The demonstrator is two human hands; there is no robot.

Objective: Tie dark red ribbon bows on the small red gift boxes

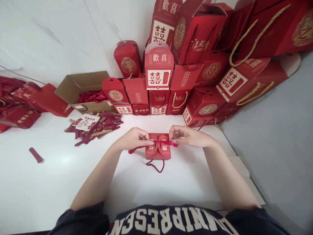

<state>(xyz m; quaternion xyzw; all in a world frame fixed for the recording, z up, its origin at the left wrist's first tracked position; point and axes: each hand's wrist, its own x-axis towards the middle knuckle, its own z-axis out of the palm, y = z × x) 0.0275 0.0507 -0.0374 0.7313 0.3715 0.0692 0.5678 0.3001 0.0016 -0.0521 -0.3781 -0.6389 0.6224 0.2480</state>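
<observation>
A small red gift box (157, 150) with white characters stands on the white table (49, 182) right in front of me. A thin red ribbon (137, 148) runs across its top, and a dark red cord (156, 165) loops out below its front. My left hand (133, 138) pinches the ribbon at the box's left top. My right hand (187, 136) pinches the ribbon's other end at the box's right top. Both hands are closed on the ribbon, pulling it sideways across the box.
A tall stack of red gift boxes and bags (195, 65) fills the back right against the wall. An open cardboard carton (80, 89) with red ribbons sits back left, flat red bags (22, 104) at far left. Loose red strips (97, 127) and a red piece (36, 154) lie on the table.
</observation>
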